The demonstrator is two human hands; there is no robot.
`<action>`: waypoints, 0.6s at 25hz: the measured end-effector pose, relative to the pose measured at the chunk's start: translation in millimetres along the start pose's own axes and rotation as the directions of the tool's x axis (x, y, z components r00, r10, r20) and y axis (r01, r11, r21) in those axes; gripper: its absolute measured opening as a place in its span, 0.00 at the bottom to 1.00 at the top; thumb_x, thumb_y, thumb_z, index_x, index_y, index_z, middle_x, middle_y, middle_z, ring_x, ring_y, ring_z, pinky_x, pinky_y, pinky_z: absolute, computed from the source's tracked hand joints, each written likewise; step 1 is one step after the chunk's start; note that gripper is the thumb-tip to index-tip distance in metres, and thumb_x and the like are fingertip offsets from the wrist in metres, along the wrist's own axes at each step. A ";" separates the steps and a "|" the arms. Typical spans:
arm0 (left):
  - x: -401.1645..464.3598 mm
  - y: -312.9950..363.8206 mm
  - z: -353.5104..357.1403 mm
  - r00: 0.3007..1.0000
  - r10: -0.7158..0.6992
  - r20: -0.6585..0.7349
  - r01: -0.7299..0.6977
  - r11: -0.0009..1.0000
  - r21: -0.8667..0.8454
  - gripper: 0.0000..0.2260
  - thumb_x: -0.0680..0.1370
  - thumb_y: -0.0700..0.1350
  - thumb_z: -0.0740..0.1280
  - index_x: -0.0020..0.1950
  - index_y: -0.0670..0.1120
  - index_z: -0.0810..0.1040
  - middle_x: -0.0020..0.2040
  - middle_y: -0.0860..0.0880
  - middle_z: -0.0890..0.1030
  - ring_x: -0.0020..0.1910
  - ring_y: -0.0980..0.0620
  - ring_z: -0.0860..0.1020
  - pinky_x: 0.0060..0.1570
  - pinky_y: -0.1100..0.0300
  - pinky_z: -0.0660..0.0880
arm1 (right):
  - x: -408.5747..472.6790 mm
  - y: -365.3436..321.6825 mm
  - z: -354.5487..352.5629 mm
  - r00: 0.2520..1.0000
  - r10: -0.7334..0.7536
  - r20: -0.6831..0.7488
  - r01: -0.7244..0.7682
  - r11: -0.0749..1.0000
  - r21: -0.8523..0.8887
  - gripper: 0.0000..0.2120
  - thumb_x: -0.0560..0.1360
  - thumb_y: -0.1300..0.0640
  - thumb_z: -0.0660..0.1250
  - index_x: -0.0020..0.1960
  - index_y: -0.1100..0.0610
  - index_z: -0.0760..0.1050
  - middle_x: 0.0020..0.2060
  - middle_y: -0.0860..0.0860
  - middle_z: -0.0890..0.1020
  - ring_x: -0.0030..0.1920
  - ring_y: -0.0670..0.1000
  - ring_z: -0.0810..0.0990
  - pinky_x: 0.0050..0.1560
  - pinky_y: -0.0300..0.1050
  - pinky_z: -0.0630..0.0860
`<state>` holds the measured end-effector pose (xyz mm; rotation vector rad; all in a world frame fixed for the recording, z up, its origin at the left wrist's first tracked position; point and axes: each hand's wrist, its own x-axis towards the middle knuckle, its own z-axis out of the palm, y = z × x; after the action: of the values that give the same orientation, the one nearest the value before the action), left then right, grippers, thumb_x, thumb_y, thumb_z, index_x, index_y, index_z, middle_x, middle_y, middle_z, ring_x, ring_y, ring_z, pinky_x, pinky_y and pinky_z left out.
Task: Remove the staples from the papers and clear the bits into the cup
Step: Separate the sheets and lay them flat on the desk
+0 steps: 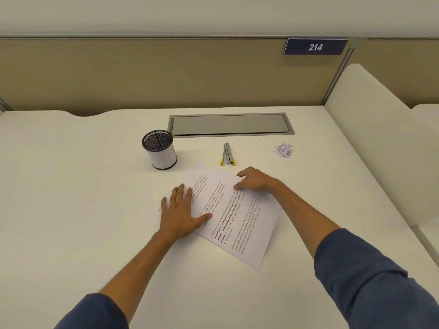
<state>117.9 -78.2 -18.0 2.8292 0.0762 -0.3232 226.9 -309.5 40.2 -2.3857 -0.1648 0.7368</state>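
On the white surface [71,186] in front of me, the papers [237,217] are lying turned at a slant, with the printed words facing up. I am pressing my left hand [180,214] flat on the left side of the papers. Its fingers [181,193] are lying straight and spread out, and they are not holding anything. I am resting my right hand [255,180] on the far corner of the papers. Its fingers are bending down onto the top sheet's edge, but I cannot tell if they are pinching the sheet or only touching it.

The cup [160,149] is standing upright to the far left of the papers, a little apart from them. It is black mesh with a white band around it. The staple remover [227,155] is lying just past the papers, between the cup and a small heap of paper bits [284,150]. The heap is sitting far off to the right, well apart from the cup. A grey lid [229,124] is sitting flat in the surface behind them all.
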 end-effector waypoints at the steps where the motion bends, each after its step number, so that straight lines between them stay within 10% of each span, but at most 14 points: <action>1: -0.4 -1.4 -0.1 1.000 0.003 0.002 -0.003 1.000 -0.007 0.53 0.64 0.80 0.48 0.80 0.49 0.46 0.81 0.50 0.41 0.79 0.51 0.40 0.76 0.43 0.39 | -2.5 0.9 -2.1 0.999 -0.033 0.029 0.031 0.998 0.056 0.16 0.74 0.59 0.70 0.61 0.62 0.78 0.56 0.58 0.81 0.57 0.57 0.79 0.58 0.49 0.74; 6: -16.6 -1.1 -1.5 0.941 -0.193 -0.277 0.053 0.896 -0.441 0.51 0.68 0.72 0.65 0.80 0.45 0.49 0.80 0.46 0.53 0.79 0.48 0.52 0.76 0.46 0.48 | -22.5 7.8 -3.4 0.992 -0.119 -0.048 0.128 0.901 0.415 0.14 0.74 0.62 0.70 0.60 0.60 0.79 0.51 0.57 0.84 0.46 0.55 0.84 0.52 0.48 0.81; 9: -29.0 5.5 -14.1 0.871 -0.458 -0.177 0.051 0.442 -0.895 0.47 0.70 0.59 0.75 0.80 0.47 0.51 0.76 0.49 0.63 0.75 0.50 0.62 0.73 0.51 0.60 | -41.3 10.2 -5.1 0.979 -0.147 -0.140 0.201 0.803 0.561 0.14 0.74 0.60 0.71 0.59 0.58 0.79 0.49 0.55 0.85 0.46 0.55 0.85 0.49 0.47 0.81; 12: -30.9 6.5 -25.5 0.951 -0.305 0.044 0.061 0.046 -0.997 0.43 0.69 0.56 0.77 0.77 0.45 0.61 0.68 0.51 0.75 0.66 0.51 0.75 0.68 0.52 0.68 | -57.5 6.3 -2.4 0.961 -0.153 -0.232 0.271 0.696 0.665 0.14 0.75 0.60 0.70 0.60 0.58 0.78 0.49 0.54 0.86 0.46 0.56 0.85 0.47 0.47 0.81; 15: -33.7 21.4 -47.6 0.994 -0.073 0.085 0.078 -0.090 -0.993 0.19 0.76 0.46 0.71 0.66 0.45 0.76 0.60 0.46 0.82 0.58 0.45 0.81 0.61 0.45 0.75 | -69.5 -1.7 8.5 0.942 -0.165 -0.292 0.327 0.650 0.686 0.13 0.76 0.60 0.69 0.60 0.57 0.77 0.49 0.54 0.86 0.46 0.57 0.85 0.48 0.49 0.82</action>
<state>97.0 -85.4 40.1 1.1812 0.3310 -0.1412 164.2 -323.7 68.2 -1.5959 -0.0833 0.3173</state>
